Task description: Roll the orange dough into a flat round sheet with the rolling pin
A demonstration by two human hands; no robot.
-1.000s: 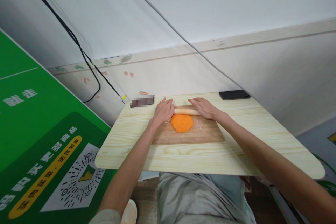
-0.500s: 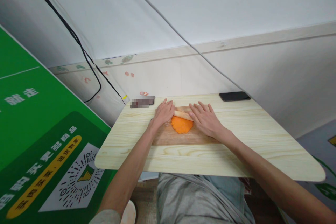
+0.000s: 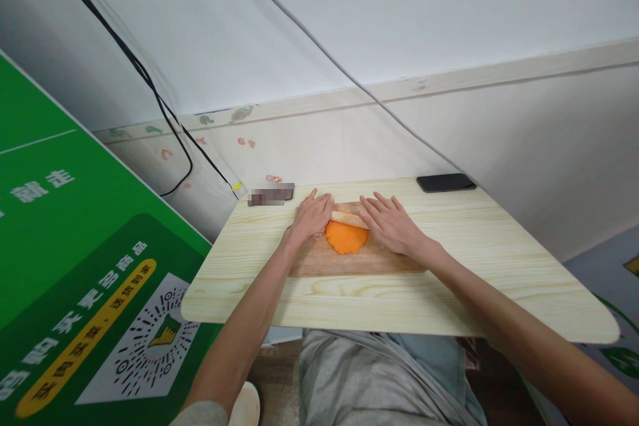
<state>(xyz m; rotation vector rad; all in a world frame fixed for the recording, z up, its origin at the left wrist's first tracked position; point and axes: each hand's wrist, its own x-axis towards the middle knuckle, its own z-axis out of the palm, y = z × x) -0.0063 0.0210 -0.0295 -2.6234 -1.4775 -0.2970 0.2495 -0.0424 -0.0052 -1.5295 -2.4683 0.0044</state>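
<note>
A pale wooden rolling pin (image 3: 348, 218) lies crosswise over the far edge of a flattened orange piece of dough (image 3: 346, 238). Under both is a brown wooden board (image 3: 339, 267). My left hand (image 3: 314, 215) rests flat on the pin's left end, its fingers stretched forward. On the other end lies my right hand (image 3: 389, 221), palm down with fingers spread. The hands cover both ends of the pin, and its middle shows between them. The near part of the dough is uncovered and has a slightly uneven rim.
The board sits on a light wood-grain table (image 3: 499, 266) against the wall. A dark phone (image 3: 446, 183) lies at the back right, and a partly blurred dark object (image 3: 272, 194) at the back left. A green printed panel (image 3: 100, 246) stands left; cables (image 3: 144, 73) hang along the wall.
Almost nothing differs. My right hand has shifted very slightly, while the rolling pin and dough look the same.
</note>
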